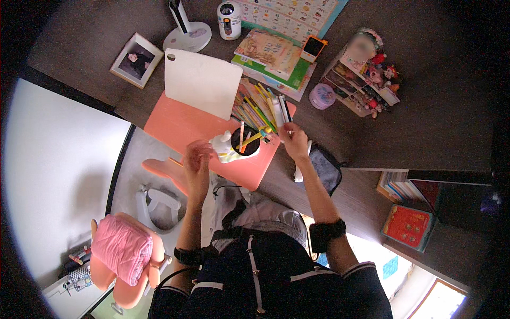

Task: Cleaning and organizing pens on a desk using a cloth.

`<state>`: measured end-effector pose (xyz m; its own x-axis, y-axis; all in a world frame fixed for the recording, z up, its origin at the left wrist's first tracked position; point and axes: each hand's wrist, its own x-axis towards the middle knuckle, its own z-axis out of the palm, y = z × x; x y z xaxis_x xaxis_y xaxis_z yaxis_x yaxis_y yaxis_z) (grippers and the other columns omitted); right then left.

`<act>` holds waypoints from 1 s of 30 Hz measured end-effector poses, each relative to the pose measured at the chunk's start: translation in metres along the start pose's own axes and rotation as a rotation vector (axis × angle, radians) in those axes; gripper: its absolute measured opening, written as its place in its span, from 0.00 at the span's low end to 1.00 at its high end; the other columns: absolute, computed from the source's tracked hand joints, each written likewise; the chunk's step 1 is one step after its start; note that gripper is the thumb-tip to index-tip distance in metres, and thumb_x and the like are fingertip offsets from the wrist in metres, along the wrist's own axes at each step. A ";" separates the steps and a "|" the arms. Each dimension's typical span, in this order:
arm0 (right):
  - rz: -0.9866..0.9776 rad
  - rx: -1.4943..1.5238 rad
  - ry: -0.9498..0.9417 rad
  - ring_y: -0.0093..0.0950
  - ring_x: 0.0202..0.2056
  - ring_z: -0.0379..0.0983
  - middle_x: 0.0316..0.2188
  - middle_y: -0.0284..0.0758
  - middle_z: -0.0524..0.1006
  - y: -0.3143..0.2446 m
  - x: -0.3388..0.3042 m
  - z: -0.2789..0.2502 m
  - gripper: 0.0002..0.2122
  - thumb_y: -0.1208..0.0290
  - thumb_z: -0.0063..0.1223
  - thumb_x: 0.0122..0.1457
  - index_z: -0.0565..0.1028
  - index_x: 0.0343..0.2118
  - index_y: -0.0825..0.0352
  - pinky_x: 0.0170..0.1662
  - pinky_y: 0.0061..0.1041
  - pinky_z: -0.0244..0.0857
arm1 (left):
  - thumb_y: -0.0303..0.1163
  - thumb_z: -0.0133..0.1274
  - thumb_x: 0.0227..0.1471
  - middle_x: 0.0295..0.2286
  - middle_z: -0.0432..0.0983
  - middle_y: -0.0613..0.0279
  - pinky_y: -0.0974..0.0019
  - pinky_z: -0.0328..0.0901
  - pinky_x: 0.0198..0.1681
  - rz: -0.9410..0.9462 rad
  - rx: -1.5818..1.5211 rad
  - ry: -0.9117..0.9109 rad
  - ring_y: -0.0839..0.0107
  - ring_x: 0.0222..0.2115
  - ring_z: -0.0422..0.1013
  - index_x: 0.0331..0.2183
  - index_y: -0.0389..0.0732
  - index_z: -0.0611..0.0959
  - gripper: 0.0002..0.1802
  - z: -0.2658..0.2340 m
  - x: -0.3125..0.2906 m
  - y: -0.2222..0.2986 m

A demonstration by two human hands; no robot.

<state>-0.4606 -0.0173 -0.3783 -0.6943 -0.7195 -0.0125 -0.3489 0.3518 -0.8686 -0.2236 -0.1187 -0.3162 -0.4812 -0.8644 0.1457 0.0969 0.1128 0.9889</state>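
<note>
A white animal-shaped pen holder (226, 149) with a dark round opening stands on the coral desk mat (183, 122). A few pencils (248, 141) poke out of it. My left hand (197, 158) is just left of the holder, slightly blurred, its fingers loosely bent and apart with nothing visible in them. To the right of the holder, my right hand (293, 141) is closed around the lower ends of some white and black pens (283, 109). Many coloured pencils (254, 106) lie in a spread pile behind the holder, beside the right hand.
A white tablet-like panel (202, 82) stands behind the mat. Farther back are a photo frame (137, 60), lamp base (187, 37), stacked books (271, 58) and an orange smartwatch (314, 48). Rightward sit a purple tub (322, 96), a figurine rack (361, 80) and a dark pouch (324, 167).
</note>
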 end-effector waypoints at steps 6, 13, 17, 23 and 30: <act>0.264 0.515 -0.216 0.11 0.20 0.56 0.17 0.24 0.64 -0.041 -0.083 -0.049 0.09 0.69 0.39 0.54 0.68 0.33 0.69 0.22 0.11 0.49 | 0.27 0.41 0.49 0.31 0.69 0.57 0.72 0.60 0.37 -0.158 -0.038 -0.354 0.73 0.33 0.65 0.39 0.34 0.64 0.13 0.068 -0.017 0.022; 0.220 0.689 -0.465 0.15 0.23 0.61 0.24 0.27 0.69 -0.029 -0.118 -0.048 0.12 0.69 0.40 0.54 0.66 0.39 0.70 0.25 0.14 0.57 | 0.31 0.42 0.49 0.28 0.70 0.57 0.72 0.61 0.36 -0.387 -0.319 -0.455 0.74 0.31 0.67 0.36 0.33 0.65 0.13 0.105 -0.039 -0.016; 0.220 0.191 0.018 0.29 0.27 0.67 0.28 0.35 0.70 0.020 -0.102 -0.045 0.17 0.68 0.52 0.45 0.65 0.37 0.71 0.31 0.23 0.61 | 0.32 0.42 0.49 0.28 0.69 0.55 0.69 0.64 0.34 -0.462 -0.477 -0.341 0.68 0.29 0.69 0.35 0.34 0.65 0.12 0.099 -0.040 -0.013; 0.154 -0.621 0.271 0.38 0.39 0.61 0.38 0.42 0.64 0.050 -0.085 -0.028 0.26 0.71 0.54 0.40 0.58 0.44 0.67 0.39 0.35 0.56 | 0.38 0.39 0.50 0.28 0.68 0.57 0.73 0.64 0.26 -0.604 -0.468 -0.298 0.73 0.23 0.68 0.36 0.36 0.65 0.16 0.087 -0.037 0.012; 0.104 -0.207 0.326 0.34 0.30 0.66 0.30 0.41 0.68 0.050 -0.084 -0.032 0.18 0.73 0.51 0.43 0.64 0.39 0.69 0.33 0.29 0.60 | 0.39 0.39 0.51 0.25 0.68 0.61 0.79 0.56 0.14 -0.614 -0.470 -0.293 0.81 0.14 0.60 0.36 0.37 0.67 0.16 0.082 -0.040 0.012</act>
<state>-0.4400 0.0803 -0.4048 -0.8845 -0.4575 0.0912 -0.3622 0.5502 -0.7524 -0.2740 -0.0425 -0.3079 -0.7684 -0.5355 -0.3505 0.0660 -0.6110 0.7889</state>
